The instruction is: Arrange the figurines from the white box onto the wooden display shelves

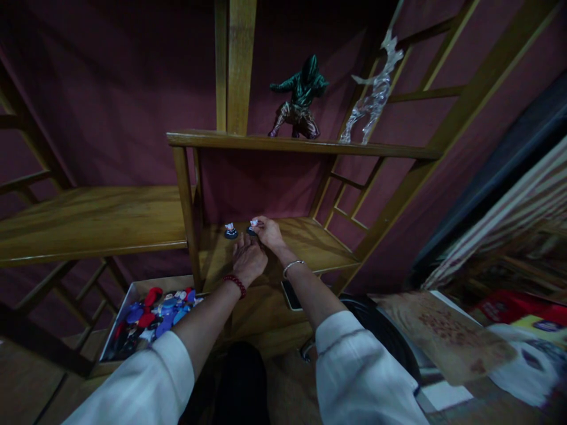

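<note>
Two small white figurines on dark round bases stand side by side on the lower wooden shelf (319,243). My right hand (268,232) pinches the right figurine (252,226) between thumb and fingers. The left figurine (230,231) stands on its base, untouched, just up and left of my left hand (248,258). My left hand is palm down with its fingers spread toward the two bases, and nothing shows in it. Part of the right base is hidden behind my fingers.
A green-hooded figure (299,97) and a clear figure (374,91) stand on the upper shelf (212,140). Below left is a box (128,295) of colourful small pieces. A dark phone-like object (291,295) lies beneath my right forearm. Wooden posts frame the shelf.
</note>
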Action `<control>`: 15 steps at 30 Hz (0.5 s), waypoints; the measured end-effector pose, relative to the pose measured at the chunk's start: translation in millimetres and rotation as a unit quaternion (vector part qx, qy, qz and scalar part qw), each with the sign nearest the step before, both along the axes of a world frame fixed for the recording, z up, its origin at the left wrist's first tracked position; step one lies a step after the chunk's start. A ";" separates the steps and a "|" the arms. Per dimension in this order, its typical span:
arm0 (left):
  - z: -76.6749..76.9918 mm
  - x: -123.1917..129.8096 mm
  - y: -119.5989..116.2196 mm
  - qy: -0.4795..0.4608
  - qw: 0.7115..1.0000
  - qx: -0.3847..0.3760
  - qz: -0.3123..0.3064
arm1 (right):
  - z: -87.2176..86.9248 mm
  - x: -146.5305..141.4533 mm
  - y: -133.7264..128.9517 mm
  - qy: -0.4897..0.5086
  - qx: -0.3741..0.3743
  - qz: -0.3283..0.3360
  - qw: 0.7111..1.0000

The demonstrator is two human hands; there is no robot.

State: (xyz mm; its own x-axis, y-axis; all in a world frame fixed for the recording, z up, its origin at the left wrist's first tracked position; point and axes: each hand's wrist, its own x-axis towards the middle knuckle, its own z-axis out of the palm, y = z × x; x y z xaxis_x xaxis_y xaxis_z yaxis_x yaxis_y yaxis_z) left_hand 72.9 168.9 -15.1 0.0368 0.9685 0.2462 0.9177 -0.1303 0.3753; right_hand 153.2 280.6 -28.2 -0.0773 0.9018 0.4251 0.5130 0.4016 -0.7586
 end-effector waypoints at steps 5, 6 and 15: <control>0.0 0.0 0.1 -0.006 1.000 -0.002 0.003 | -1.1 -1.7 0.8 -0.013 0.005 0.004 1.000; 0.0 0.1 0.3 -0.008 1.000 -0.004 0.003 | -0.9 -1.6 0.4 -0.015 0.007 0.008 1.000; 0.2 0.3 1.3 -0.003 1.000 -0.009 0.005 | -3.6 -2.2 1.1 -0.014 0.013 0.007 1.000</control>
State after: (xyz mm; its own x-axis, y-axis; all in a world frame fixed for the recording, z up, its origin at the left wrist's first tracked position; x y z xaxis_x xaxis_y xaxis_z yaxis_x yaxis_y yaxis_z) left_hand 73.3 170.3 -14.8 0.0251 0.9732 0.2284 0.9166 -0.1136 0.3832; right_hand 151.0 281.7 -31.9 -0.1028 0.8895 0.4453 0.5278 0.4282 -0.7335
